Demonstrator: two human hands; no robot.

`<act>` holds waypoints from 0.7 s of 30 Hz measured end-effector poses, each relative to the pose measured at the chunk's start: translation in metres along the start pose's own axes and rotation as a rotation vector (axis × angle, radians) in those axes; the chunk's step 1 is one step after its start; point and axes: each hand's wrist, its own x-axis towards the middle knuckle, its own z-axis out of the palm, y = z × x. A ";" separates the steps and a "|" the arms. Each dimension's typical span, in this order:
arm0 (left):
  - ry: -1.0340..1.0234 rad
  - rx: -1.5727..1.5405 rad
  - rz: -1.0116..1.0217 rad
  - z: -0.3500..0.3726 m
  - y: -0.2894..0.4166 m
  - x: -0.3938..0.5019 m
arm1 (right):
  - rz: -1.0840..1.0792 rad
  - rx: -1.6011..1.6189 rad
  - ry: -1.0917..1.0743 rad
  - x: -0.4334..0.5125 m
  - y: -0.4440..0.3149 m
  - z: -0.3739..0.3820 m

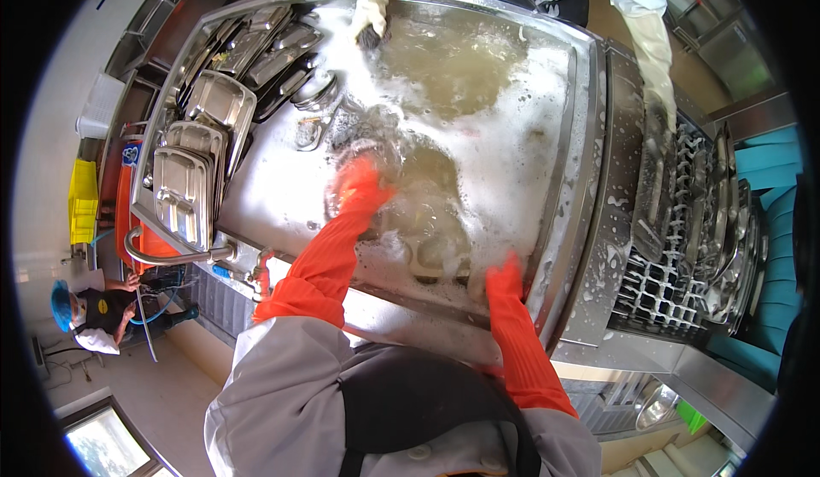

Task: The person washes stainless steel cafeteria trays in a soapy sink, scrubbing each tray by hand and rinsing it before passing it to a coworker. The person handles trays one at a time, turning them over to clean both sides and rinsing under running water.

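Observation:
My left hand, in an orange-red rubber glove, is at the foamy water in the middle of a large steel sink. It is motion-blurred amid splashing, and whatever it may hold cannot be made out. Close to the sink's near right corner is my right hand, gloved alike, its fingers partly hidden by suds. Between the two hands a compartment tray shows dimly under the water. Left of my left hand, a small metal dish lies partly in the suds.
Steel compartment trays are stacked along the sink's left side. A co-worker's gloved hand holds a dark scrubber at the far edge; their other glove reaches trays on a conveyor at right. A curved faucet juts over the left corner.

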 end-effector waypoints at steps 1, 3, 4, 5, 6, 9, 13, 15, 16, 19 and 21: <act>0.120 -0.115 -0.011 -0.001 -0.008 0.002 | -0.042 0.008 0.047 0.000 0.000 0.000; 0.107 -0.019 -0.038 0.012 -0.018 0.001 | -0.170 -0.015 0.112 -0.002 -0.001 -0.003; 0.105 0.029 -0.051 0.018 -0.022 0.003 | -0.242 -0.037 0.136 -0.003 -0.002 -0.005; 0.067 0.081 -0.074 0.028 -0.026 0.001 | -0.321 -0.064 0.148 -0.004 -0.004 -0.007; -0.096 0.044 -0.203 0.032 -0.028 0.007 | -0.398 -0.099 0.151 -0.005 -0.006 -0.010; -0.055 0.205 -0.166 0.042 -0.035 0.001 | -0.544 -0.249 0.042 -0.002 -0.015 -0.014; 0.083 0.409 -0.093 0.040 -0.029 -0.035 | -0.374 -0.574 -0.236 0.009 -0.029 0.000; 0.159 0.514 -0.059 0.041 -0.021 -0.052 | -0.267 -0.731 -0.304 0.012 -0.033 0.013; 0.124 0.468 -0.070 0.040 -0.020 -0.056 | -0.200 -0.727 -0.341 0.013 -0.034 0.019; -0.109 0.235 -0.136 0.048 -0.022 -0.060 | -0.069 -0.744 -0.382 0.016 -0.038 0.031; -0.142 0.056 -0.228 0.059 -0.028 -0.058 | 0.074 -0.805 -0.444 0.020 -0.041 0.031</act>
